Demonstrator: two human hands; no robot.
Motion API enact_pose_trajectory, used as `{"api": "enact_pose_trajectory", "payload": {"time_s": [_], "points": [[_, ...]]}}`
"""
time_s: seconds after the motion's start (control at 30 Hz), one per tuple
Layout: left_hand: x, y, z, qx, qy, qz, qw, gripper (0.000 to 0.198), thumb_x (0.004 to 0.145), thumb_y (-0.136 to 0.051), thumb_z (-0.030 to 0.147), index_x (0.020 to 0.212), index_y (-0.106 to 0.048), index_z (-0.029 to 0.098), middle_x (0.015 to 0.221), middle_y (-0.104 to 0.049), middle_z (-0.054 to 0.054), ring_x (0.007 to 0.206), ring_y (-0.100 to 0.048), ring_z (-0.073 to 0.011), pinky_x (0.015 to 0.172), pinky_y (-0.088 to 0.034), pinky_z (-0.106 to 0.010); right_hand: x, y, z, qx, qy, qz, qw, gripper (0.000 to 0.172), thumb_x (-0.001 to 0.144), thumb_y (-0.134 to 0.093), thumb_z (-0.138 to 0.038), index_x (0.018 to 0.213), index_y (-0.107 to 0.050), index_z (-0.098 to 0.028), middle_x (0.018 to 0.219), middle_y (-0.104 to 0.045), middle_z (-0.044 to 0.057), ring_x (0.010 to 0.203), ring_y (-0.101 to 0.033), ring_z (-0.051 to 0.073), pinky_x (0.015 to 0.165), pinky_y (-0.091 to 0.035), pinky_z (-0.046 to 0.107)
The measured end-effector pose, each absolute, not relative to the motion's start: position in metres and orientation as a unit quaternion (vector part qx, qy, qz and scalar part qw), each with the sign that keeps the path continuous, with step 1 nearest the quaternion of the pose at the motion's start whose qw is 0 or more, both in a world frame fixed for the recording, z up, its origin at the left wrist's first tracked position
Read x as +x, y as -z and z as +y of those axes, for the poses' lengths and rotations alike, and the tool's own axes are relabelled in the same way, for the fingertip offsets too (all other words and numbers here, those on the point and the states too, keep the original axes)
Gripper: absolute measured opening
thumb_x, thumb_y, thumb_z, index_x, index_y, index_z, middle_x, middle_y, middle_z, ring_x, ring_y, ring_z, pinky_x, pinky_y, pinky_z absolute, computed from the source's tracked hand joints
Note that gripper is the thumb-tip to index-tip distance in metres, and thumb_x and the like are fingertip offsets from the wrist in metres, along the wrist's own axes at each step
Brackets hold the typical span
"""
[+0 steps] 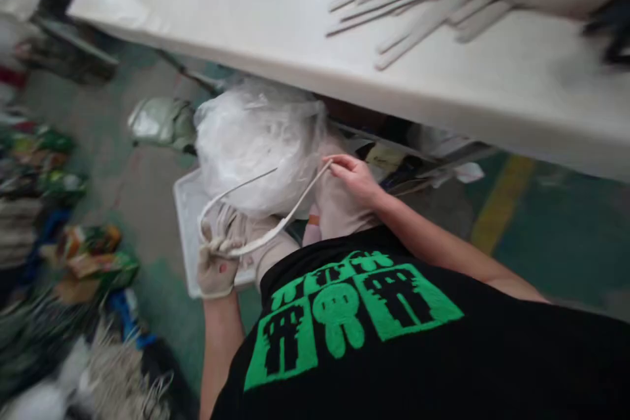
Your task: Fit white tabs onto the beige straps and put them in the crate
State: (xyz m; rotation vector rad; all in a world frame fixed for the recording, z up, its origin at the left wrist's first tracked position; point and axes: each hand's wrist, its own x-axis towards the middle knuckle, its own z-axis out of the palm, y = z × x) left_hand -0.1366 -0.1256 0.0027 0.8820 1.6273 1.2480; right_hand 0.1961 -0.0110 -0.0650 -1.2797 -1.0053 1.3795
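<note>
Left hand [217, 268], gloved: fingers curled round a pale strip [268, 236]; exact grip blurred, probably a loose pinch. Right hand [353, 178], bare: thumb and fingertips grasping one end. Strip bows between both hands above the lap, near a clear plastic bag [256, 138].
</note>
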Motion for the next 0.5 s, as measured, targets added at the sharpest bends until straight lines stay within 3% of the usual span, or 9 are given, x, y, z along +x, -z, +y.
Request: {"api": "enact_pose_trajectory", "payload": {"time_s": [0.1, 0.23, 0.33, 0.5], "points": [[-0.184, -0.042, -0.119, 0.305, -0.646, 0.579, 0.393, 0.048, 0.087, -0.061, 0.037, 0.135, -0.052, 0.038, 0.086, -0.071, 0.005, 0.071, -0.064, -0.0091, 0.077, -0.055, -0.025, 0.191, 0.08, -0.017, -0.501, -0.583, -0.453, 0.451, 0.017, 0.086, -0.059, -0.015, 0.093, -0.073, -0.022, 0.105, -0.074, 0.004, 0.102, -0.065, 0.022, 0.104, -0.043, 0.044], [-0.24, -0.085, -0.123, 0.337, -0.648, 0.628, 0.269, 0.063, 0.091, -0.052, 0.015, 0.149, -0.03, 0.027, 0.097, -0.072, 0.003, 0.076, -0.068, -0.0108, 0.073, -0.056, -0.026, 0.192, 0.092, -0.011, -0.546, -0.45, -0.61, 0.357, 0.02, 0.092, -0.054, -0.031, 0.1, -0.072, -0.029, 0.101, -0.074, 0.005, 0.096, -0.068, 0.025, 0.092, -0.051, 0.044], [-0.276, -0.104, -0.119, 0.391, -0.623, 0.66, 0.153, 0.07, 0.089, -0.047, 0.004, 0.152, -0.019, 0.016, 0.094, -0.071, 0.0, 0.073, -0.068, -0.0106, 0.071, -0.057, -0.027, 0.192, 0.098, -0.002, -0.555, -0.402, -0.652, 0.324, 0.022, 0.093, -0.051, -0.034, 0.098, -0.072, -0.03, 0.095, -0.074, 0.005, 0.09, -0.069, 0.023, 0.088, -0.053, 0.042], [-0.33, -0.103, -0.093, 0.412, -0.528, 0.742, 0.027, 0.057, 0.079, -0.055, 0.003, 0.134, -0.046, 0.011, 0.099, -0.067, 0.001, 0.075, -0.067, -0.0096, 0.08, -0.061, -0.036, 0.184, 0.101, 0.004, -0.55, -0.353, -0.704, 0.279, 0.024, 0.094, -0.05, -0.025, 0.1, -0.074, -0.023, 0.1, -0.075, 0.007, 0.09, -0.068, 0.024, 0.086, -0.053, 0.04]]}}
